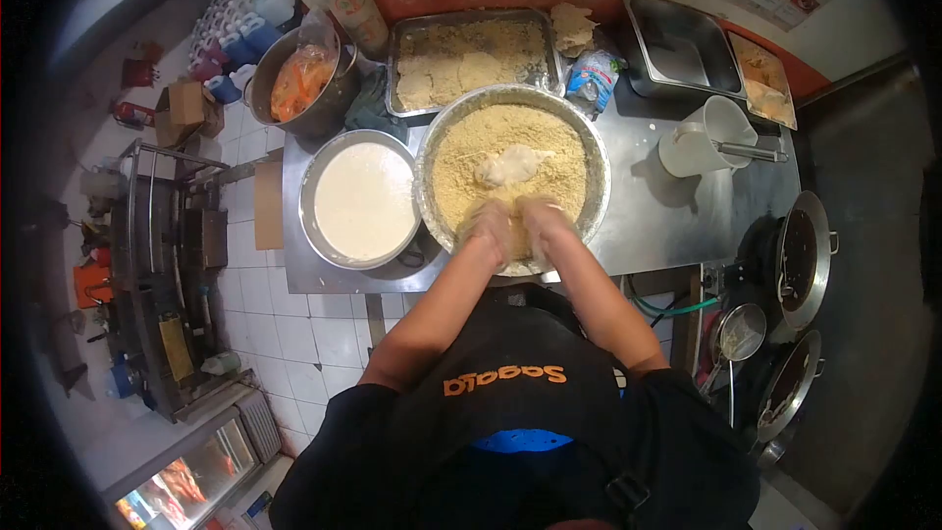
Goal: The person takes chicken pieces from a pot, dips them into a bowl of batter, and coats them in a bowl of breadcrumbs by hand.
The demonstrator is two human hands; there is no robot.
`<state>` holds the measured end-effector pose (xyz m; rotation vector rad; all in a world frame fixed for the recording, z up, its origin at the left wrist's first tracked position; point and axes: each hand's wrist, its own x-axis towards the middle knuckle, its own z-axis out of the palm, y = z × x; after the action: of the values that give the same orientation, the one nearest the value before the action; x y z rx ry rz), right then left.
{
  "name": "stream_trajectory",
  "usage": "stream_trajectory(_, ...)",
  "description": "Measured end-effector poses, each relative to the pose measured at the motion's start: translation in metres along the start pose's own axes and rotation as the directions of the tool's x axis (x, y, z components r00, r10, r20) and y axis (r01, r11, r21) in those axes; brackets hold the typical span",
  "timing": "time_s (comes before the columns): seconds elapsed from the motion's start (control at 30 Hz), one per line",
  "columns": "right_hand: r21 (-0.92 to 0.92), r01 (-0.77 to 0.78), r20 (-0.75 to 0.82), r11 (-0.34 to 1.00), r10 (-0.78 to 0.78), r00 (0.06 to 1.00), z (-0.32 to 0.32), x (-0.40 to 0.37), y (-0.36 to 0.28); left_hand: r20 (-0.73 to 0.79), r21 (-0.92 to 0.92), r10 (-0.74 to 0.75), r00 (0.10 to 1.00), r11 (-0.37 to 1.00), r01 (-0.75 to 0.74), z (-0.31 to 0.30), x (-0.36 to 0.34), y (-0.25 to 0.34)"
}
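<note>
A wide metal basin (424,177) holds yellowish breadcrumbs (559,162). On the crumbs lies a pale, batter-coated piece (512,166), its kind hidden by the coating. My left hand (486,228) and my right hand (542,221) are side by side in the crumbs at the basin's near side, just short of the coated piece. Both are dusted with crumbs and smeared by motion, so their fingers cannot be made out clearly. Left of the basin stands a round bowl of creamy white batter (363,198).
Behind the basin sits a tray (395,69) with flat crumbed pieces. A pot (257,98) with orange contents stands at the back left. To the right are a deep steel pan (677,44) and a white jug (702,142). Two oil pans (807,255) stand far right.
</note>
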<state>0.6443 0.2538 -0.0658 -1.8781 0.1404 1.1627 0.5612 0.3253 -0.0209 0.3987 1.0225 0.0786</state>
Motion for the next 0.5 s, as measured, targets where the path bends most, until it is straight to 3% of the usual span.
stream_trajectory(0.03, 0.001, 0.0, 0.002, 1.0, 0.0, 1.0, -0.007, -0.017, -0.016, -0.002, 0.001, 0.001, 1.0, 1.0, -0.001, -0.012, 0.004, 0.002)
stream_trajectory(0.1, 0.306, -0.05, -0.013, 0.951, 0.057, 0.998, -0.021, -0.041, -0.042, 0.031, 0.002, 0.048, 0.998, 0.999, -0.048, -0.046, 0.027, 0.007)
stream_trajectory(0.13, 0.43, 0.097, 0.033, 0.898, -0.123, 0.992, -0.027, -0.024, -0.023, 0.119, -0.116, 0.142, 0.983, 0.985, -0.128, -0.045, 0.026, 0.009)
stream_trajectory(0.17, 0.434, 0.097, 0.036, 0.896, -0.124, 0.992, -0.031, -0.005, -0.006, 0.117, -0.113, 0.145, 0.983, 0.985, -0.132, -0.045, 0.024, 0.009)
stream_trajectory(0.2, 0.037, 0.246, -0.098, 0.968, -0.242, 0.965, -0.032, -0.003, -0.004, -0.026, 0.124, 0.258, 0.966, 0.96, -0.253, -0.031, 0.003, 0.016)
stream_trajectory(0.23, -0.379, 0.307, -0.174, 0.873, -0.393, 0.903, -0.033, -0.001, -0.002, -0.136, 0.365, 0.391, 0.91, 0.874, -0.321, -0.021, -0.009, 0.017)
stream_trajectory(0.27, -0.714, 0.3, -0.121, 0.632, -0.534, 0.836, -0.03, -0.002, 0.005, -0.131, 0.366, 0.392, 0.911, 0.873, -0.323, -0.028, 0.005, 0.008)
stream_trajectory(0.3, -0.714, 0.3, -0.125, 0.632, -0.537, 0.834, -0.02, 0.002, 0.007, -0.113, 0.398, 0.33, 0.937, 0.879, -0.261, -0.042, 0.032, -0.007)
stream_trajectory(0.33, -0.842, 0.365, 0.163, 0.397, -0.458, 0.874, -0.008, 0.011, 0.014, -0.101, 0.429, 0.264, 0.959, 0.881, -0.197, -0.048, 0.046, -0.017)
stream_trajectory(0.37, -0.874, 0.464, 0.412, 0.143, -0.285, 0.865, 0.004, 0.021, 0.024, -0.102, 0.429, 0.264, 0.959, 0.882, -0.197, -0.044, 0.044, -0.019)
stream_trajectory(0.4, -0.874, 0.465, 0.413, 0.143, -0.285, 0.865, 0.016, 0.033, 0.038, -0.056, 0.217, 0.21, 0.976, 0.957, -0.193, -0.038, 0.04, -0.019)
stream_trajectory(0.43, -0.696, 0.286, 0.109, 0.659, -0.297, 0.949, 0.026, 0.046, 0.052, 0.003, -0.004, 0.167, 0.986, 0.986, -0.167, -0.034, 0.037, -0.017)
stream_trajectory(0.47, -0.251, 0.091, -0.159, 0.964, -0.134, 0.978, 0.031, 0.053, 0.057, 0.005, -0.004, 0.17, 0.985, 0.985, -0.17, -0.038, 0.047, -0.018)
stream_trajectory(0.5, -0.252, 0.094, -0.159, 0.963, -0.137, 0.978, 0.023, 0.04, 0.041, -0.036, 0.013, 0.186, 0.982, 0.983, -0.185, -0.048, 0.063, -0.022)
